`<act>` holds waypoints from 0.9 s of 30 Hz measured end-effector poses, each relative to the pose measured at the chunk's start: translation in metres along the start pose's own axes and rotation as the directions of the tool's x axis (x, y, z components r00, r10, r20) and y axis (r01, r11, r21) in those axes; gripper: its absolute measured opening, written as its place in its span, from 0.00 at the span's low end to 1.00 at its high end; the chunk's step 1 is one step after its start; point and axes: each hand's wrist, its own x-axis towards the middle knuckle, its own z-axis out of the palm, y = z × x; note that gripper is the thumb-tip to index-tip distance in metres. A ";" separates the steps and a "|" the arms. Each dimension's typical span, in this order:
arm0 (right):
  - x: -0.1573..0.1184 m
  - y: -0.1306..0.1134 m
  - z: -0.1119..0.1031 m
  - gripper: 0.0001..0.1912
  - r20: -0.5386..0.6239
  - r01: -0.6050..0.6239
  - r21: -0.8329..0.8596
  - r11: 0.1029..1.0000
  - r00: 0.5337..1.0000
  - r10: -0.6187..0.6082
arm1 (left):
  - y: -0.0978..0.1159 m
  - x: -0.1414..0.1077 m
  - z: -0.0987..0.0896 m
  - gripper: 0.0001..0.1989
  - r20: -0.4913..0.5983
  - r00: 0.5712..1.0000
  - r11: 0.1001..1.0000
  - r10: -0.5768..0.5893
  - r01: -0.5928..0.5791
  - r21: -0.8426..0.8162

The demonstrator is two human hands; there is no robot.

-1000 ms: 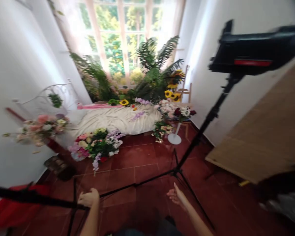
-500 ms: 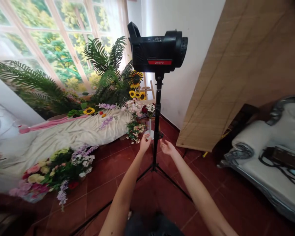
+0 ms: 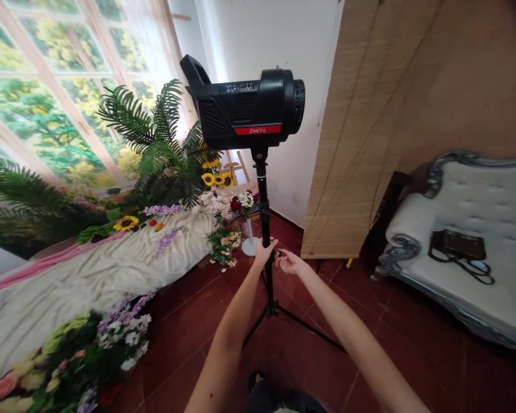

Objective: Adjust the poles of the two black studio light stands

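A black studio light [image 3: 241, 109] with a red label sits on top of a black tripod light stand [image 3: 264, 221] in front of me. My left hand [image 3: 265, 252] is wrapped round the stand's pole, below its middle joint. Just right of the pole, my right hand [image 3: 289, 262] has its fingers curled at a small dark knob [image 3: 277, 253] on the stand's collar. The fingertips partly cover that knob. Lower down, the stand's legs [image 3: 312, 328] spread over the red tiled floor.
Left of the stand are a cream cloth [image 3: 172, 252], flower bunches [image 3: 129, 338] and palm fronds [image 3: 167, 115]. A bamboo blind [image 3: 339, 172] hangs behind on the right. Farther right, a white tufted sofa [image 3: 494, 201] holds a brown bag [image 3: 464, 244].
My left hand has closed round the pole, and my right hand has come to the knob. The view has turned right, so the light and stand appear farther left.
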 end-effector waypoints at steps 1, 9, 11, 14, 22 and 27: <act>0.000 -0.002 -0.002 0.13 0.013 -0.023 0.012 1.000 1.000 0.022 | 0.000 0.002 0.001 0.19 -0.001 1.000 1.000 -0.021 0.021 -0.010; 0.002 -0.005 -0.015 0.08 0.169 0.117 -0.315 0.942 0.983 -0.065 | -0.016 0.022 0.016 0.15 -0.199 0.976 0.992 -0.089 0.106 0.075; 0.003 -0.008 -0.015 0.07 0.131 0.233 -0.560 0.795 0.972 -0.193 | -0.020 0.025 0.018 0.13 -0.266 0.962 0.983 -0.066 0.109 0.149; -0.001 -0.011 -0.014 0.09 0.191 0.336 -0.899 0.279 0.877 -0.441 | -0.024 0.028 0.019 0.11 -0.313 0.948 0.960 -0.052 0.133 0.245; 0.001 0.011 -0.024 0.29 0.138 0.015 -0.984 -0.176 0.690 -0.710 | -0.031 0.030 0.018 0.12 -0.302 0.953 0.923 -0.012 0.127 0.363; 0.022 0.021 -0.023 0.28 -0.070 0.230 -0.908 0.351 0.742 -0.667 | -0.030 0.029 0.018 0.12 -0.303 0.953 0.924 -0.022 0.135 0.358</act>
